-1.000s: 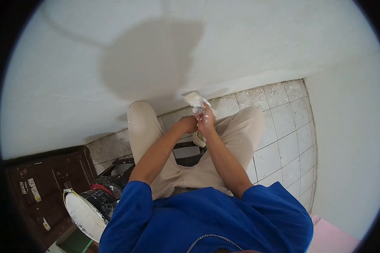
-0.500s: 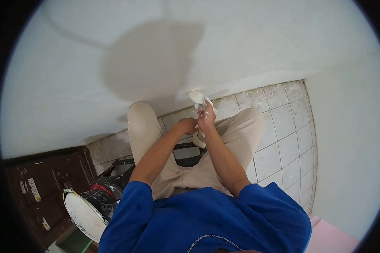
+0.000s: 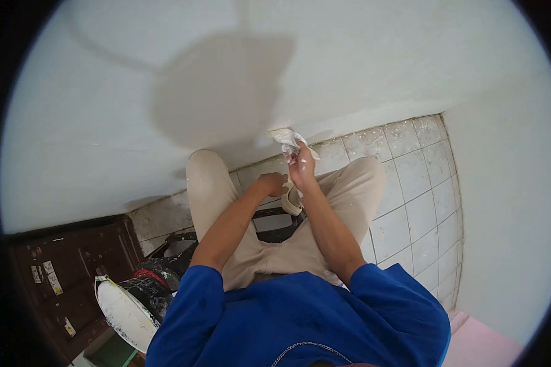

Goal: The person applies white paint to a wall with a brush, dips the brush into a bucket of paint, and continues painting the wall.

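My right hand (image 3: pixel 301 166) is closed around a crumpled white cloth (image 3: pixel 289 139) that looks smeared with paint. Its cream-coloured end meets the foot of the white wall (image 3: pixel 361 67), and a loose flap shows beside my fingers. White spots mark those fingers. My left hand (image 3: pixel 272 183) is curled between my knees, just left of and below my right hand. Whatever its fingers may hold is hidden. Below the hands, a beige shoe or sandal (image 3: pixel 292 202) shows between my legs.
White-speckled floor tiles (image 3: pixel 398 189) run along the wall to a corner at right. A black, paint-stained bucket (image 3: pixel 147 293) with a white round top (image 3: pixel 123 315) stands at left, near a brown door (image 3: pixel 73 263). Black slatted furniture (image 3: pixel 272 223) shows between my legs.
My right hand and the cloth have shifted slightly, with the cloth's cream end a little further left and up. My left hand has barely moved; a small gap now parts the hands.
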Demonstrator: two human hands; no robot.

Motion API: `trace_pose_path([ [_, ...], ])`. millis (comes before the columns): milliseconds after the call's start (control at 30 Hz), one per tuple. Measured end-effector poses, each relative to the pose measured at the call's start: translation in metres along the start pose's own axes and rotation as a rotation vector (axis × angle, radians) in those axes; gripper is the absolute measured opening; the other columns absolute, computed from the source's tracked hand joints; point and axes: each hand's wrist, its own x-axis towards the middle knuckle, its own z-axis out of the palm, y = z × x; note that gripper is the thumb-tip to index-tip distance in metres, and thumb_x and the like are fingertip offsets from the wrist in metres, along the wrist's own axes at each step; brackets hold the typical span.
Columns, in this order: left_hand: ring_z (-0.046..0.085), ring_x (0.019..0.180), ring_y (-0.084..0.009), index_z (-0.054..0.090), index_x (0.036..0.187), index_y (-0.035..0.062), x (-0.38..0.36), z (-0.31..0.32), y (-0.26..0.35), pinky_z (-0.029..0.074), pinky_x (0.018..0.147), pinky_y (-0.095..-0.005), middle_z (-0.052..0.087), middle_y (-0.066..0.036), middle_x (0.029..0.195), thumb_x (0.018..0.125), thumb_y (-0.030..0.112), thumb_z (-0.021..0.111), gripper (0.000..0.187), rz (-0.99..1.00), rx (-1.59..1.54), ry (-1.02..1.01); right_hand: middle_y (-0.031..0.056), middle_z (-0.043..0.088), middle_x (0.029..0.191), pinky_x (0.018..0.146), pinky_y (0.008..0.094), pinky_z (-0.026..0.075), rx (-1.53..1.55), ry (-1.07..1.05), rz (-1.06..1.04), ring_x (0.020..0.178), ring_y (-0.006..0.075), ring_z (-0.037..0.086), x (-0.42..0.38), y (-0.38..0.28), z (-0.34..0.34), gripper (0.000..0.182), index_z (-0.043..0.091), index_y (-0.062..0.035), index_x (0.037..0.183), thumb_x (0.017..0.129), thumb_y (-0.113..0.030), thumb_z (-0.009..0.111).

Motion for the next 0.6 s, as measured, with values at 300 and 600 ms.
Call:
trace_pose_path([
  [300, 0.053, 0.111, -0.0313, 0.047, 0.125, 0.01, -0.018, -0.02, 0.015, 0.044, 0.091, -0.045, 0.053, -0.016, 0.122, 0.083, 0.036, 0.054, 0.05, 0.004, -0.085, 0.063, 0.0087, 0.057, 0.082, 0.05, 0.0233, 0.044, -0.064, 0.09, 0.057, 0.059, 0.0146, 0.052, -0.015, -0.007, -0.01, 0.024, 0.053, 0.0001, 0.101, 0.085, -0.016, 0.059],
  [600, 0.056, 0.105, -0.0333, 0.053, 0.117, 0.0071, -0.022, -0.035, 0.0, 0.045, 0.088, -0.0439, 0.058, -0.018, 0.113, 0.082, 0.035, 0.054, 0.045, 0.033, -0.121, 0.2, 0.0068, 0.059, 0.092, 0.061, 0.0259, 0.049, -0.057, -0.017, 0.032, 0.073, 0.0156, 0.058, -0.033, -0.021, 0.001, 0.025, 0.054, -0.0023, 0.105, 0.085, -0.017, 0.059],
])
